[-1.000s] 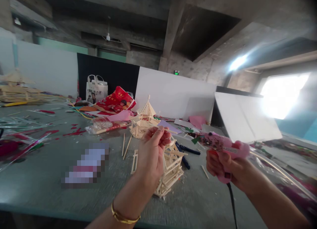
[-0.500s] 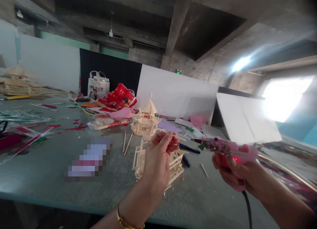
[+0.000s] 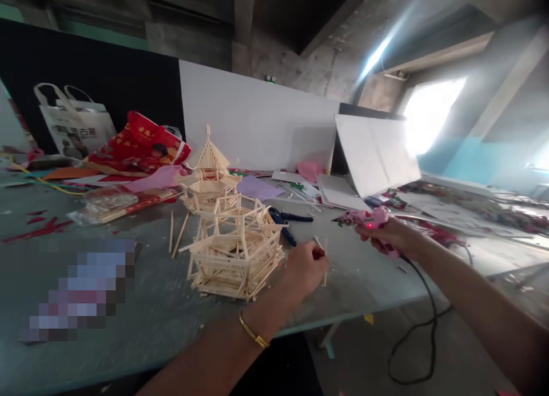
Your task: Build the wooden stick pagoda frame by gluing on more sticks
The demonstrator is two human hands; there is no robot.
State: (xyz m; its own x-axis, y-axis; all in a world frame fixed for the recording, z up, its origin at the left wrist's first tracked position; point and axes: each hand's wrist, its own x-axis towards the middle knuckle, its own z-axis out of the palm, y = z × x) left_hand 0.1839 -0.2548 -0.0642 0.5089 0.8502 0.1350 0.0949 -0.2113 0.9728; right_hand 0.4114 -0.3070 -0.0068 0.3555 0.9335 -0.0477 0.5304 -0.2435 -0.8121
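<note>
With its fingers pinched around a thin wooden stick [image 3: 325,273], my left hand [image 3: 304,267] is low over the table, just right of an open wooden stick frame [image 3: 235,259]. The stick stands roughly upright in the view; whether it touches the table I cannot tell. A pink hot glue gun [image 3: 369,216] is gripped in my right hand [image 3: 386,236], its nozzle pointing left and a red light glowing on it. Behind the frame rises a small stick pagoda [image 3: 210,182] with a pointed roof. Dark blue pliers [image 3: 285,219] lie beside the frame.
Two loose sticks [image 3: 178,236] lie left of the frame, near a blurred-out flat object [image 3: 81,296]. Farther back are a packet of sticks [image 3: 128,204], a red bag [image 3: 139,147], a white tote bag [image 3: 75,122] and coloured paper [image 3: 259,187]. The glue gun's black cord [image 3: 433,327] hangs past the table edge.
My left hand has come down from near the glue gun's nozzle to low beside the stick frame. The glue gun is now farther from it, and the view has turned right.
</note>
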